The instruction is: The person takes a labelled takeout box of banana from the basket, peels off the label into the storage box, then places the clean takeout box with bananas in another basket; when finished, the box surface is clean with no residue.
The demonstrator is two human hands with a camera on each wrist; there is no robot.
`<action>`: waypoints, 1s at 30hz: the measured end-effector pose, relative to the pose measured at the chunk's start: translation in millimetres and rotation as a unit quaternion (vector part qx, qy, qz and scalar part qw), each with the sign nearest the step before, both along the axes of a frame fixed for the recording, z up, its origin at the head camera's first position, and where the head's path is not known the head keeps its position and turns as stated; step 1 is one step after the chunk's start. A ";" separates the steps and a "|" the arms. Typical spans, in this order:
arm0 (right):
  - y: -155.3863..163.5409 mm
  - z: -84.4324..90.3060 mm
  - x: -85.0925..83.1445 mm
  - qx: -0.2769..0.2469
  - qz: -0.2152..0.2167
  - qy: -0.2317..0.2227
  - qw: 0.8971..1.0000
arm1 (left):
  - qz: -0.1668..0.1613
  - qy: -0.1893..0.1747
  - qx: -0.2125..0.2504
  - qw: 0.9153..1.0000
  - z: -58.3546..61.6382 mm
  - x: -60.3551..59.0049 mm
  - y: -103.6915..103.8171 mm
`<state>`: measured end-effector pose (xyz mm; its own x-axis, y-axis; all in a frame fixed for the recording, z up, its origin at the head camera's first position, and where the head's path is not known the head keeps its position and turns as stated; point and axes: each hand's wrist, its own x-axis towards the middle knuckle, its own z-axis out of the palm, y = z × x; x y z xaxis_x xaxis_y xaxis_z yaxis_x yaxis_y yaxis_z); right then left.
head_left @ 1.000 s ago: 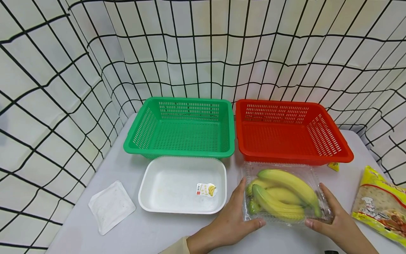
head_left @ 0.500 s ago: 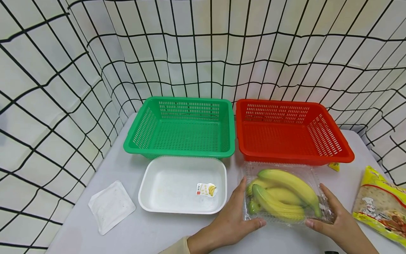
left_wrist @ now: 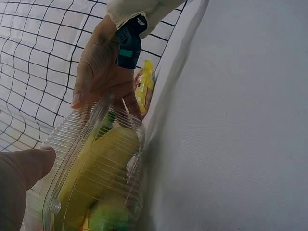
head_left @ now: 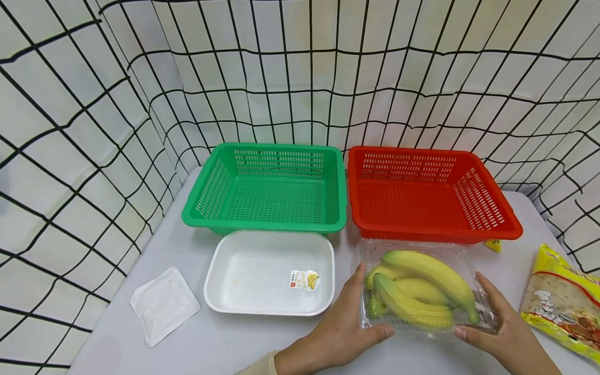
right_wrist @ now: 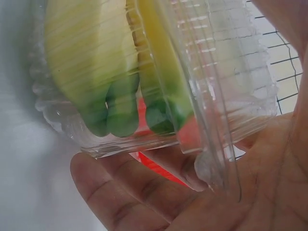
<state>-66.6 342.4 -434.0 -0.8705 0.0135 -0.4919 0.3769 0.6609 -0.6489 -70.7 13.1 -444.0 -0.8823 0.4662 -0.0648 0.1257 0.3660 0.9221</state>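
Observation:
A clear plastic clamshell box point(head_left: 372, 251) holds several yellow bananas point(head_left: 424, 285) with green tips. My left hand point(head_left: 339, 329) grips its left side, thumb at the near edge. On the opposite side my right hand point(head_left: 508, 333) grips the box, thumb at the near right corner. In the right wrist view, the fingers point(right_wrist: 139, 197) of that hand lie along the box's wall, below the green banana tips point(right_wrist: 122, 115). The left wrist view shows the closed lid's seam and the left thumb point(left_wrist: 36, 166) beside it. The box stands just in front of the red basket point(head_left: 433, 237).
Left of the red basket stands a green basket point(head_left: 264, 226). A white tray point(head_left: 253, 281) with a banana sticker point(head_left: 304, 280) lies before it. Farther left is a white square packet point(head_left: 165, 306). A yellow food bag point(head_left: 562, 307) lies right. Black wire mesh point(head_left: 309, 94) surrounds the table.
The box and the right hand have shifted very slightly to the right and toward the near edge. The left hand has barely moved, and both hands keep their hold.

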 end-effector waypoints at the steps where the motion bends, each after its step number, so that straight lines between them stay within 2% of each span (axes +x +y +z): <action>1: 0.4 0.2 0.7 0.002 0.001 0.002 1.000 | 0.000 -0.002 0.000 1.000 1.1 0.6 -0.3; 11: 1.5 5.6 4.0 0.021 -0.003 -0.020 1.000 | -0.002 0.004 0.008 1.000 10.5 6.7 -4.1; 22: -7.1 21.3 13.3 0.035 -0.005 -0.032 0.999 | -0.017 -0.010 0.023 1.000 24.4 13.1 -14.3; 25: -8.8 26.0 15.4 0.036 -0.005 -0.030 0.999 | -0.018 -0.008 0.020 1.000 29.7 14.8 -18.2; 30: -10.6 31.4 19.1 0.035 0.004 0.001 0.999 | -0.010 0.007 0.011 1.000 38.4 17.2 -24.4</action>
